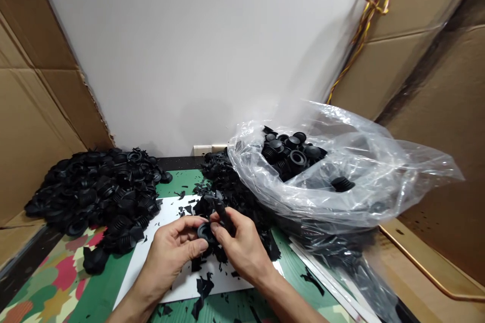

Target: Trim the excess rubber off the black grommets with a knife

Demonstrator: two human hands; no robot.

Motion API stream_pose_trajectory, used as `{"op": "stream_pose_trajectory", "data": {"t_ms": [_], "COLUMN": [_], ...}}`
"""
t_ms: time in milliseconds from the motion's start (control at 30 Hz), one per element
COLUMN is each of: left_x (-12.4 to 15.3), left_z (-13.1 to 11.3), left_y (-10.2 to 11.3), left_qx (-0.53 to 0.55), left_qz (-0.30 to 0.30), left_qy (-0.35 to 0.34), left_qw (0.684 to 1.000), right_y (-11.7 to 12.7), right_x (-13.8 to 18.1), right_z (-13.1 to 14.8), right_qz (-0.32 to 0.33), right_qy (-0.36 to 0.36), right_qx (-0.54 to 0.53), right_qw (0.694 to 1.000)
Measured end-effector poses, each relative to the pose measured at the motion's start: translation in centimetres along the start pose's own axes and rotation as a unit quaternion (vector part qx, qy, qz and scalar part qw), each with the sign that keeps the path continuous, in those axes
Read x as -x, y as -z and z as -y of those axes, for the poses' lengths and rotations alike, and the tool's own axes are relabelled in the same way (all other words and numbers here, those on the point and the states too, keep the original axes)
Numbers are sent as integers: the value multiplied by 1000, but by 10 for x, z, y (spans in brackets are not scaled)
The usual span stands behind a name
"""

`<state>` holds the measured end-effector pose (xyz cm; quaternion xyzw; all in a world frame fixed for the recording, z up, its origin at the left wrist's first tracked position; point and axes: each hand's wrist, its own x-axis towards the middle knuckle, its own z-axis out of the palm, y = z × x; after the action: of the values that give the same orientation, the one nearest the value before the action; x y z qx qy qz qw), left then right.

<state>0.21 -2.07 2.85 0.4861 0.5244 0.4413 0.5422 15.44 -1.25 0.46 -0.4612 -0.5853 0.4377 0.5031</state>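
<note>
My left hand is closed, its thumb and fingers pinching a round black rubber part with a raised ring on its face. Close against it, my right hand is wrapped round a slim black-handled tool. The tool slants up and away from me, and its tip looks greyish; its exact kind is not clear. My right thumb and fingertips also touch the rubber part's rim. Both hands are over a white board strewn with black rubber scraps.
A heap of black ribbed rubber parts lies at left. Behind my hands rises a pile of black trimmings. At right, a clear plastic bag holds several ribbed parts. Cardboard stands at the sides; yellow-brown twisted wires hang at right.
</note>
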Motion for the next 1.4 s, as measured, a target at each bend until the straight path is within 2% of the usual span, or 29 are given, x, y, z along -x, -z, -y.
{"op": "stream_pose_trajectory", "data": {"t_ms": [100, 200, 367, 467, 533, 600, 700, 767, 867, 967, 1100, 1267, 1400], "left_x": [-2, -3, -4, -3, -2, -1, 1, 3, 6, 6, 5, 4, 4], "left_z": [4, 8, 15, 14, 11, 7, 5, 7, 11, 15, 15, 11, 11], "left_y": [2, 2, -4, -7, -9, -8, -6, -4, -1, 0, 2, 5, 7], "left_qx": [-17, -52, -120, -85, -54, -29, 0, 19, 56, 75, 84, 120, 136], "left_qz": [20, 42, 8, -6, -10, -15, -26, -28, -28, -29, -17, -16, -5], "left_qy": [3, -27, -56, -39, -28, -5, 42, 61, 61, 59, 64, 72, 80], "left_qw": [1000, 997, 991, 996, 998, 999, 999, 998, 996, 995, 994, 990, 987], "right_y": [2, 2, -1, -2, -2, -2, -2, -1, -2, -3, -1, 3, 5], "right_x": [0, -1, 1, 4, 5, 5, 3, 1, -2, -4, -5, -6, -7], "right_z": [0, -4, -6, -2, -1, -2, -3, -2, -1, -2, -5, -6, -4], "right_qz": [13, 37, 48, 75, 90, 92, 78, 70, 83, 94, 97, 95, 80], "right_qy": [80, 134, 136, 143, 152, 158, 147, 105, -7, -85, -121, -177, -190], "right_qx": [75, 153, 296, 375, 391, 366, 274, 202, 87, -24, -116, -163, -168], "right_qw": [994, 978, 944, 913, 904, 913, 947, 971, 993, 992, 981, 966, 964]}}
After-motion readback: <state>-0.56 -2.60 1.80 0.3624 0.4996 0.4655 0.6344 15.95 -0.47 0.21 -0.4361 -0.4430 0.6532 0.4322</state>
